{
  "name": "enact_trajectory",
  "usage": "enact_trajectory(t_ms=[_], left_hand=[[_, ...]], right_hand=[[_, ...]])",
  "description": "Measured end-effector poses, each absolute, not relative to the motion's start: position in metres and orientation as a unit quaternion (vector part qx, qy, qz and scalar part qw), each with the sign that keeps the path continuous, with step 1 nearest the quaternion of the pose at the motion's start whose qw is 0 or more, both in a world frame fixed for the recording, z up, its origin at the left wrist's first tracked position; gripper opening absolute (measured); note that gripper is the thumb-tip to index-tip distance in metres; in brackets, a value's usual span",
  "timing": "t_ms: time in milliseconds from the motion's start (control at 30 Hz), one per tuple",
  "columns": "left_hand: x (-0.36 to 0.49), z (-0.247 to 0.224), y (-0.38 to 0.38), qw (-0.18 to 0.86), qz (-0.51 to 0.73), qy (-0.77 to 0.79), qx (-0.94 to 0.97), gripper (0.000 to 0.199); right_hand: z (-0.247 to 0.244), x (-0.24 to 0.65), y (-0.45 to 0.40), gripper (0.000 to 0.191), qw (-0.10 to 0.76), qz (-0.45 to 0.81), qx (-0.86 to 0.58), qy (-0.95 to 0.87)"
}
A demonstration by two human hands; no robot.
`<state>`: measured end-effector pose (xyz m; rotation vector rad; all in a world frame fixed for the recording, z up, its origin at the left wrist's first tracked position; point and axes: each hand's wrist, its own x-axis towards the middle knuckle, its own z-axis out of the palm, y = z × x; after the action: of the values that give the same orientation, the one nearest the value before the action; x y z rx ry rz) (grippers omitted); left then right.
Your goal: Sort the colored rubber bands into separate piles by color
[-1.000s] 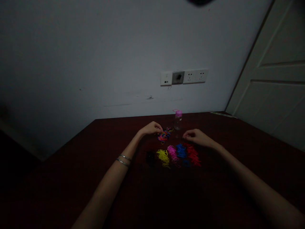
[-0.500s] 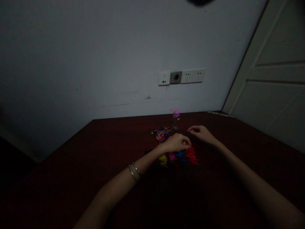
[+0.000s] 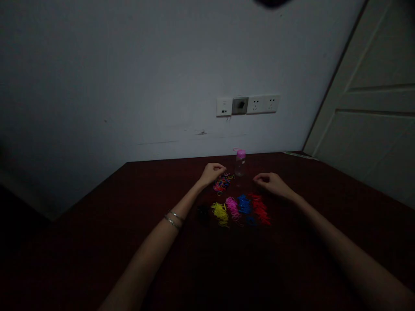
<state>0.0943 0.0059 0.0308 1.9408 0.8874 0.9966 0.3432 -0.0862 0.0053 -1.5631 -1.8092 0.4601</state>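
My left hand point(image 3: 212, 173) hovers at the upper left edge of a mixed pile of coloured rubber bands point(image 3: 222, 183), thumb and forefinger pinched. Whatever those fingertips hold, if anything, is too small and dark to see. My right hand point(image 3: 275, 184) is closed just right of the clear bottle point(image 3: 240, 167), its thumb and forefinger meeting; I cannot make out anything between them. Nearer me, bands lie in separate heaps by colour: black point(image 3: 202, 211), yellow point(image 3: 221, 213), pink point(image 3: 233, 208), blue point(image 3: 244, 204) and red point(image 3: 260, 210).
The bottle has a pink lid and loop and stands upright behind the heaps. A dark reddish table point(image 3: 155, 181) meets the wall point(image 3: 155, 77), where a row of sockets point(image 3: 248, 105) is fixed. A pale panelled door point(image 3: 372, 129) is at the right.
My left hand has moved from above the red heap, up and left, to the mixed pile, uncovering the sorted heaps. The right hand has stayed nearly still.
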Motion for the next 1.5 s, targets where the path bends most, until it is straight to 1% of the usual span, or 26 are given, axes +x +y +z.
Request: enact_trajectory(t_ms=[167, 333, 533, 767, 1000, 1500], left_hand=[[0.049, 0.018, 0.047, 0.366, 0.489, 0.444, 0.655, 0.024], [0.021, 0.002, 0.061, 0.354, 0.518, 0.477, 0.615, 0.026], [0.013, -0.014, 0.061, 0.374, 0.505, 0.494, 0.601, 0.029], [0.015, -0.018, 0.058, 0.375, 0.489, 0.483, 0.623, 0.031], [0.016, -0.016, 0.054, 0.375, 0.484, 0.479, 0.628, 0.030], [0.019, -0.018, 0.057, 0.379, 0.484, 0.476, 0.629, 0.027]], right_hand=[[0.010, 0.329, -0.089, 0.027, 0.309, 0.172, -0.571, -0.741], [0.009, 0.317, -0.086, 0.027, 0.282, 0.159, -0.554, -0.767], [0.009, 0.310, -0.072, 0.025, 0.240, 0.097, -0.603, -0.755], [0.009, 0.296, -0.053, 0.025, 0.184, 0.054, -0.665, -0.722], [0.001, 0.285, -0.039, 0.030, 0.165, 0.029, -0.693, -0.702], [-0.002, 0.271, -0.038, 0.027, 0.152, -0.007, -0.719, -0.678]])
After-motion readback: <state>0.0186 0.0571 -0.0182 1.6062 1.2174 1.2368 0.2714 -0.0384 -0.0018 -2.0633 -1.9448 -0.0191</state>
